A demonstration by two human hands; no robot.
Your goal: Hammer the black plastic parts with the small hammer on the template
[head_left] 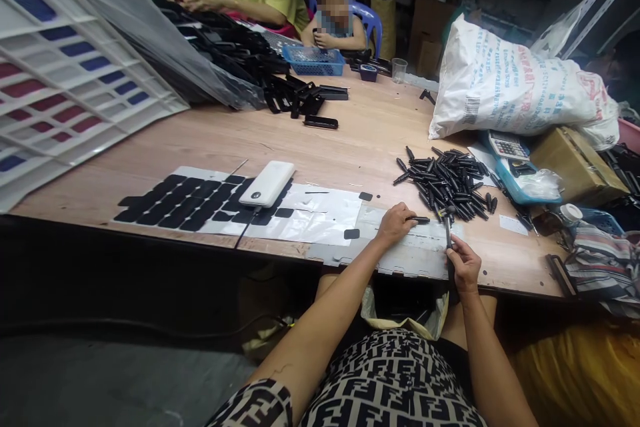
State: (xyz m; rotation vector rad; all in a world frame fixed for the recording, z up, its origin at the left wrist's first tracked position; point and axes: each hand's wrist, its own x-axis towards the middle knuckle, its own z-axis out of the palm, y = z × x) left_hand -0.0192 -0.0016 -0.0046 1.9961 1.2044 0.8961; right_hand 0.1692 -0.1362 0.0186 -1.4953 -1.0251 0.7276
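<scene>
My left hand is closed on a slim black tube-like piece, which points right over a pale, flat plate at the table's near edge. To its right, my right hand is wrapped round the handle of a small hammer. The hammer's head is up, close to the tip of the black piece; whether they touch I cannot tell. Just beyond both hands lies a loose pile of similar black pieces.
A white power bank with a cable rests on a sheet of black stickers. Rightward are a printed white sack, a calculator and a cardboard box. Two people sit across the table beside black parts and a blue basket.
</scene>
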